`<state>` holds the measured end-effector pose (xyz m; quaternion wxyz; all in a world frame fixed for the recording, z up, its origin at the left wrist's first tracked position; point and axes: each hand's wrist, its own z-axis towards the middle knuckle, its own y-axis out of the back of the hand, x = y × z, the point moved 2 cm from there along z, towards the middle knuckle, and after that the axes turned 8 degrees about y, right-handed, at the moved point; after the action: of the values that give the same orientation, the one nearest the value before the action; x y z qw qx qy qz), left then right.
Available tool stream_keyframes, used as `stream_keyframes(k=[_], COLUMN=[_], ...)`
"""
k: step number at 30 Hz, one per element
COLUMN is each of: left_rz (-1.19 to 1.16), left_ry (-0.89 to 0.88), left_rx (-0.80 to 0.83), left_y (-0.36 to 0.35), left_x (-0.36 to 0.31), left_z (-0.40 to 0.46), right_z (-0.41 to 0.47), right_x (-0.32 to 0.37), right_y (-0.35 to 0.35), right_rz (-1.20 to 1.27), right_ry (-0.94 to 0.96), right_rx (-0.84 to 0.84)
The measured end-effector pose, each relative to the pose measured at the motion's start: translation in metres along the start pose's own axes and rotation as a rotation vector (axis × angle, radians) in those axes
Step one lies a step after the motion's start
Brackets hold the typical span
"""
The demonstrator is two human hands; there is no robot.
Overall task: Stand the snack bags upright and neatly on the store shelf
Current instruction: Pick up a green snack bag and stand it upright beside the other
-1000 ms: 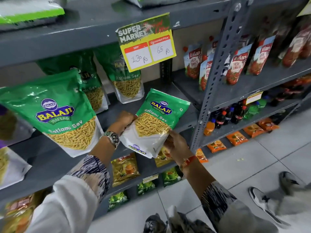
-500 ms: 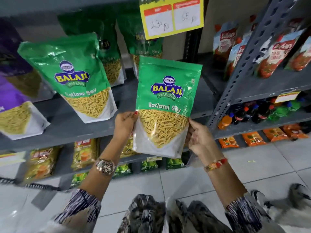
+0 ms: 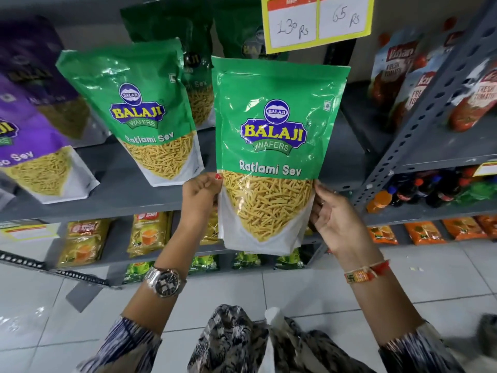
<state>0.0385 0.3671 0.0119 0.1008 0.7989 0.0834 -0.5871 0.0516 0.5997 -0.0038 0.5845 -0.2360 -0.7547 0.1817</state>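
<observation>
A: Upright between two hands, a glossy green plastic Balaji Ratlami Sev bag (image 3: pixel 271 157) is hanging in front of the grey metal shelf (image 3: pixel 129 195), its base below the shelf's front edge. What is crowding it?

B: A second green sev pouch (image 3: pixel 139 111) is leaning on the shelf just to its left, darker green pouches (image 3: pixel 188 44) are standing behind, and purple sev bags (image 3: pixel 32 135) are sitting further left. A yellow price card (image 3: pixel 317 20) is dangling just above the held bag's top edge, and a perforated grey upright post (image 3: pixel 419 117) is rising to the right, before red tomato sachets (image 3: pixel 478 90).

A: And the grip?

B: The left hand (image 3: pixel 200 195) is pinching the bag's left edge, fingers curled. The right hand (image 3: pixel 338 222) is lying half open, fingertips pressing the right edge.

A: Against half a second ago?

B: Both hands are keeping the same hold; the bag is sitting higher, its top nearer the card.
</observation>
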Motion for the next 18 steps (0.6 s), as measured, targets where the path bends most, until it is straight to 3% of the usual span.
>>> stream_keyframes(k=[7, 18], left_rz=[-0.003, -0.055], left_ry=[-0.034, -0.063], left_rx=[-0.079, -0.072], left_y=[-0.023, -0.040], left_x=[-0.020, -0.030], left_z=[0.048, 0.104], right_z=[0.057, 0.120], right_x=[0.019, 0.020], right_y=[-0.026, -0.045], right_rz=[-0.123, -0.114], right_ry=[0.200, 0.314], right_rx=[-0.030, -0.007])
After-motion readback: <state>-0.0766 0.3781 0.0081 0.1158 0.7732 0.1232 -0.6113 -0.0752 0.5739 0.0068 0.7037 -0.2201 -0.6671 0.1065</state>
